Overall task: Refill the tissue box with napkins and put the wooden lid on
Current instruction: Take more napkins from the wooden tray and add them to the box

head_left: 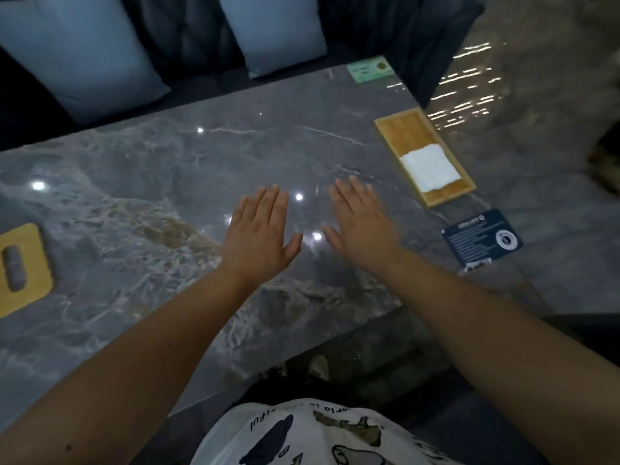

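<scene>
Napkins [430,171] lie untouched; both hands' grip flat, empty.

Dim indoor shot, overhead lamps glint as white dots on glossy table [167,169]; soft motion blur, wide-angle bend at edges.

Café booth: marble table [167,169], cushioned bench [188,31]

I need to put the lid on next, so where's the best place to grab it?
Take the lid by its two long edges, coming from above with the left hand, which is nearer. It lies flat on the table, so only its edges offer a pinch.
</scene>
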{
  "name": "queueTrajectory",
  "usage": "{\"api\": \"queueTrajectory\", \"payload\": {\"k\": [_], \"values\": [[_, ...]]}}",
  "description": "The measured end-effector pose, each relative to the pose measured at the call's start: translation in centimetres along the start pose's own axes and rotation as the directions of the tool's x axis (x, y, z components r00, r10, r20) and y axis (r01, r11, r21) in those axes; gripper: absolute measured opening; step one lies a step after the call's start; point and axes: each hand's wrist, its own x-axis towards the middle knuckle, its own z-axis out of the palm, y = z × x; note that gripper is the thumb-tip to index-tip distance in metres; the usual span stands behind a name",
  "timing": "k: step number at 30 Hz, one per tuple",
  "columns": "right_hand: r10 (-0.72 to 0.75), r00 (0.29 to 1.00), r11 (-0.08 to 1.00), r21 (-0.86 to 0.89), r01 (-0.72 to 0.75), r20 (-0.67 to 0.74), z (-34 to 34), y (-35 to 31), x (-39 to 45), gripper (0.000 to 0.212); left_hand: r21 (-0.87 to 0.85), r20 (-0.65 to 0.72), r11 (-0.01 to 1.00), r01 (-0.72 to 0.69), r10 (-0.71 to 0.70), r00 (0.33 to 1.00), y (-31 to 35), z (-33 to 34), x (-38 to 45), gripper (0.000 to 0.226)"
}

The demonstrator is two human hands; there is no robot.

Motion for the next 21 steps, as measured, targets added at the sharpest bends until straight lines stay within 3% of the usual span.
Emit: {"api": "queueTrajectory", "payload": {"k": [9,21], "values": [[0.245,0.969,0.968,-0.057,-0.244,0.02,-0.1,5.4,-1.7,0.07,-0.08,0.037,0.973,-0.215,0.218,0.975,3.4,2.1,6.4,0.074],[0.387,0.918,0.921,0.006,-0.389,0.091,2.0,14.5,-2.8,0.066,-0.124,0.083,0.951,-0.283,0.295,0.952,10.0,7.2,12.8,0.072]]}}
